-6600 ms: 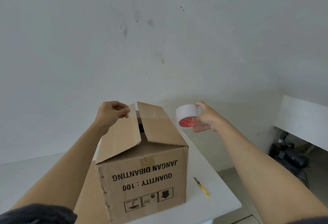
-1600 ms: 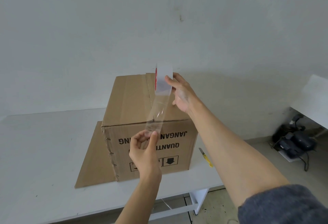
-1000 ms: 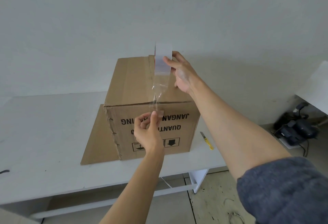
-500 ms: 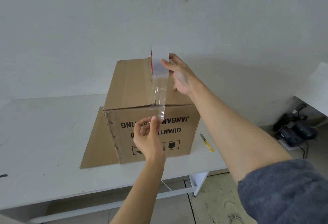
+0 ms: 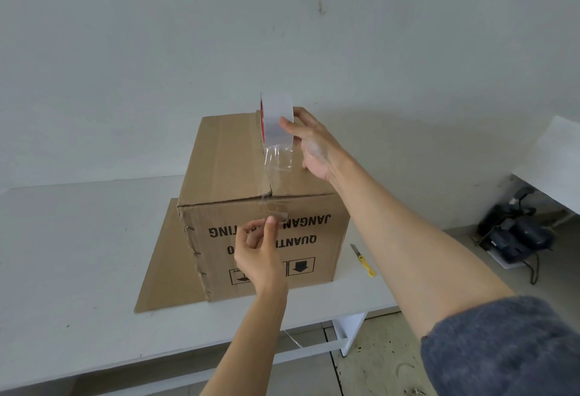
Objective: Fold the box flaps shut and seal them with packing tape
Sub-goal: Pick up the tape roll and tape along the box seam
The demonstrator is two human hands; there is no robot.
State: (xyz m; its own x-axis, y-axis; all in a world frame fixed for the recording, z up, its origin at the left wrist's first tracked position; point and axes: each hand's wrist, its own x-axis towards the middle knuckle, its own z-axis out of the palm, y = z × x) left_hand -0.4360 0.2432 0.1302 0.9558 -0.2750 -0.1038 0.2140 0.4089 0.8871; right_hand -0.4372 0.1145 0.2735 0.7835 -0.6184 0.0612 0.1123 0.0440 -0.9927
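Over the top seam of the shut brown cardboard box [image 5: 226, 160] on the white worktop [image 5: 78, 238], the right hand [image 5: 315, 146] grips a white packing-tape roll [image 5: 277, 114] upright, while the left hand [image 5: 260, 254] pinches the end of the clear tape strip [image 5: 279, 161] against the box's front.

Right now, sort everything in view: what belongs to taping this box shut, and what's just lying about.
Job in hand: cardboard box; tape roll, gripped by the right hand; tape strip, its end pinched by the left hand.

Lying about: yellow knife; flat cardboard sheet; dark equipment at far right. None is touched.
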